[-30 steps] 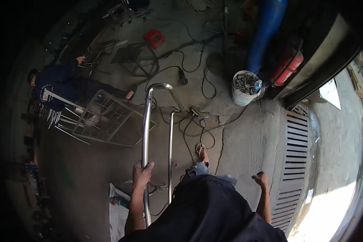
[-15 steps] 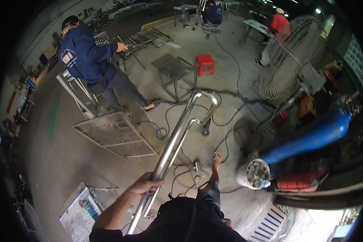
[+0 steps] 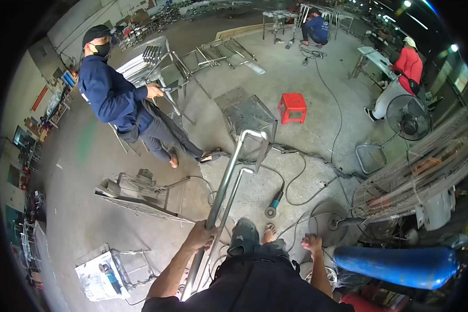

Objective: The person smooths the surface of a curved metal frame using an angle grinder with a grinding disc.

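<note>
My left hand is closed around a bent metal tube frame, a thick shiny pipe with a thinner one running beside it. It slants up and away from me, and its squared far end overlaps a small metal table. Out to my right side, my right hand hangs with loosely bent fingers and nothing visible in it. Below it is a bucket, partly hidden by my forearm. On the floor ahead lies a green angle grinder with its cord.
Cables cross the floor ahead. A red stool stands beyond them. At right are a large fan and a blue gas cylinder. A person in navy stands at left; a tray holds another grinder.
The view has swung toward the right and lifted. My right hand has come into sight. The tube stays in my left hand. The person at left has turned and raised their head.
</note>
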A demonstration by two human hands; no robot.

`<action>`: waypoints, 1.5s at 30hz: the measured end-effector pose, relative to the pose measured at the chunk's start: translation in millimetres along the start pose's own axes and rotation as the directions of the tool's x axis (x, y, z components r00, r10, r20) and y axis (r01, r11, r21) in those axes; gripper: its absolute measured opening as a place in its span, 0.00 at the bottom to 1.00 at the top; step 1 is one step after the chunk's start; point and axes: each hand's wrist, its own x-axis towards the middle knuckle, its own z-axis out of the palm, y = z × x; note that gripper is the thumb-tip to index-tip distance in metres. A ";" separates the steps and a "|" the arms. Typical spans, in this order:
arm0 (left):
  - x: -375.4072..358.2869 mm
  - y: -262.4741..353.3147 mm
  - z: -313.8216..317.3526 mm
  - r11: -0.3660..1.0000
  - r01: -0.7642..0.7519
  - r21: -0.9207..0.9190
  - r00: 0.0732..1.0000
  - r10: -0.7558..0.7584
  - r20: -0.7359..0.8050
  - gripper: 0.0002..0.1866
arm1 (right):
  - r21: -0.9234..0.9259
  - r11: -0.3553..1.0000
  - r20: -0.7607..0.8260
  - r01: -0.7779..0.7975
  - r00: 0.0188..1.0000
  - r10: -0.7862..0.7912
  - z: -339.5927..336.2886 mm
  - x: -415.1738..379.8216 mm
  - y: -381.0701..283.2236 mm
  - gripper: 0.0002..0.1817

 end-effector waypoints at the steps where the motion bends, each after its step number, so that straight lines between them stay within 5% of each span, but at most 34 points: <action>1: 10.8 15.3 0.5 0.999 0.003 -0.054 1.000 -0.003 -0.002 0.14 | 0.013 0.999 -0.036 0.031 0.999 -0.031 11.9 13.7 -27.3 0.17; 7: 117.9 83.5 -11.6 0.965 -0.016 -0.261 0.999 0.003 -0.050 0.15 | -0.161 0.987 -0.071 -0.002 0.997 -0.010 52.1 70.9 -96.1 0.19; 9: 166.1 103.5 -20.7 0.970 -0.002 -0.244 1.000 -0.001 -0.011 0.14 | -0.147 0.980 -0.126 -0.132 0.985 0.114 58.5 86.8 -99.1 0.19; 13: 243.5 143.5 -38.4 0.984 -0.061 -0.170 0.998 0.066 0.021 0.13 | -0.038 0.940 -0.271 -0.340 0.909 0.318 68.8 97.0 -105.7 0.19; 17: 311.7 172.1 -58.7 0.991 -0.075 -0.112 0.997 0.078 0.018 0.15 | 0.203 0.939 -0.311 -0.278 0.891 0.331 80.5 109.4 -111.7 0.18; 19: 327.7 192.8 -73.7 0.967 -0.054 -0.248 0.991 0.082 0.103 0.11 | 0.261 0.929 -0.320 -0.262 0.884 0.340 90.9 114.8 -113.9 0.18; 21: 340.0 212.3 -83.6 0.976 -0.015 -0.218 0.993 0.040 0.109 0.12 | 0.069 0.959 -0.386 -0.274 0.879 0.279 107.8 123.2 -119.3 0.17; 25: 371.4 214.6 -95.8 0.979 -0.020 -0.201 0.995 0.040 0.094 0.12 | 0.106 0.918 -0.252 -0.383 0.883 0.397 124.7 124.2 -146.9 0.16; 29: 386.6 212.4 -98.2 0.973 0.003 -0.231 0.996 0.018 0.090 0.13 | 0.106 0.929 -0.302 -0.356 0.878 0.371 146.8 130.6 -169.4 0.15; 36: 381.9 204.6 -102.5 0.963 0.057 -0.263 0.996 -0.037 0.078 0.13 | -0.095 0.891 -0.202 -0.444 0.885 0.420 155.4 190.0 -174.1 0.17; 45: 385.3 180.8 -103.2 0.962 0.113 -0.248 0.993 -0.098 0.072 0.13 | -0.535 0.837 -0.060 -0.112 0.994 0.094 210.3 255.8 -242.5 0.19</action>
